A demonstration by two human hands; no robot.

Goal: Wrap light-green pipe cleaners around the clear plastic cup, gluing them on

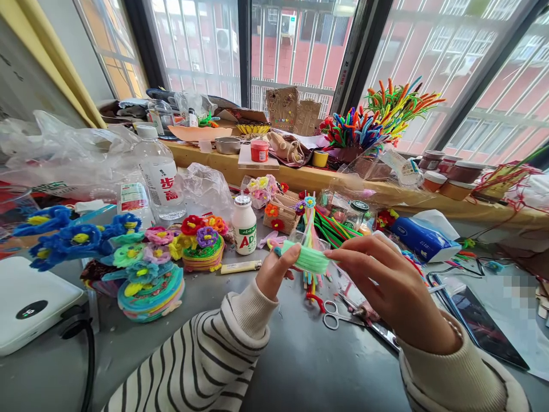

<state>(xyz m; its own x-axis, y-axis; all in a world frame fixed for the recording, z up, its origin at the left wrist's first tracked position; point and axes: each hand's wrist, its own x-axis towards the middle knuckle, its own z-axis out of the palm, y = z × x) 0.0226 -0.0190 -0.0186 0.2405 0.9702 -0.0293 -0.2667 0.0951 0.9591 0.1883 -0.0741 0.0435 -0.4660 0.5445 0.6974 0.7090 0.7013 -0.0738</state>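
Observation:
My left hand (275, 270) is closed, thumb on top, around the left end of a light green pipe-cleaner bundle (311, 258), its strands lying side by side in a flat band. At the band's right end, the fingertips of my right hand (388, 286) pinch together on it. Behind the band, a bunch of pale pipe cleaners (309, 222) is partly covered by it. Scissors (337, 316) with grey handles lie on the grey table below my hands. A white drink bottle (245, 226) stands left of my left hand, with a lighter (241, 267) in front of it.
Pipe-cleaner flowers (131, 252) and a round coiled piece (150, 292) sit at left, beside a white power device (34, 309). A large water bottle (159, 177) stands behind them. At right lie a blue tissue pack (424, 237) and a dark tablet (484, 326). Colourful pipe cleaners (355, 129) crowd the windowsill.

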